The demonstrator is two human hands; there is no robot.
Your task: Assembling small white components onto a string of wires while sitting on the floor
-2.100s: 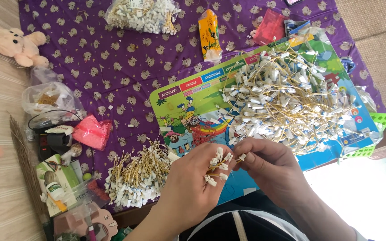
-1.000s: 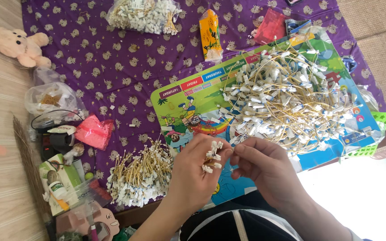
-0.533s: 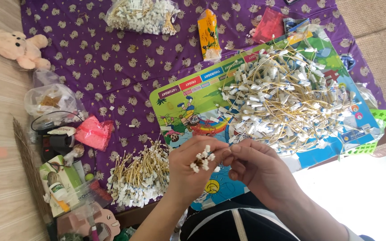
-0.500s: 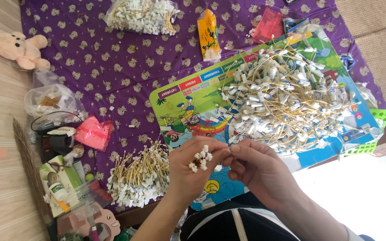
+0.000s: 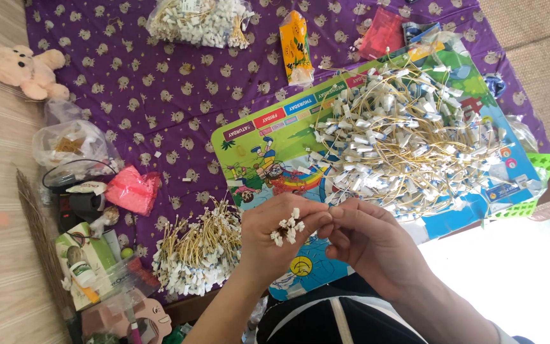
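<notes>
My left hand (image 5: 268, 239) is closed round a small bunch of white tags on yellow strings (image 5: 287, 227), their white ends sticking up between the fingers. My right hand (image 5: 367, 239) meets it fingertip to fingertip, pinching at the same bunch. Both hands hover over the near edge of a colourful picture board (image 5: 268, 153). A big loose heap of tags with yellow strings (image 5: 402, 137) covers the board's right part. A sorted bundle of tags (image 5: 198, 251) lies on the purple cloth (image 5: 160, 95) just left of my left hand.
A clear bag of tags (image 5: 198, 19) lies at the top, an orange packet (image 5: 296, 41) beside it. At left sit a pink soft toy (image 5: 23, 67), plastic bags (image 5: 71, 143), a pink pouch (image 5: 132, 189) and a green box (image 5: 87, 261). A green basket (image 5: 539, 185) is at right.
My hands have shifted slightly left along the board's near edge, still working the small bunch of tags. The heap and the bundle have stayed where they were.
</notes>
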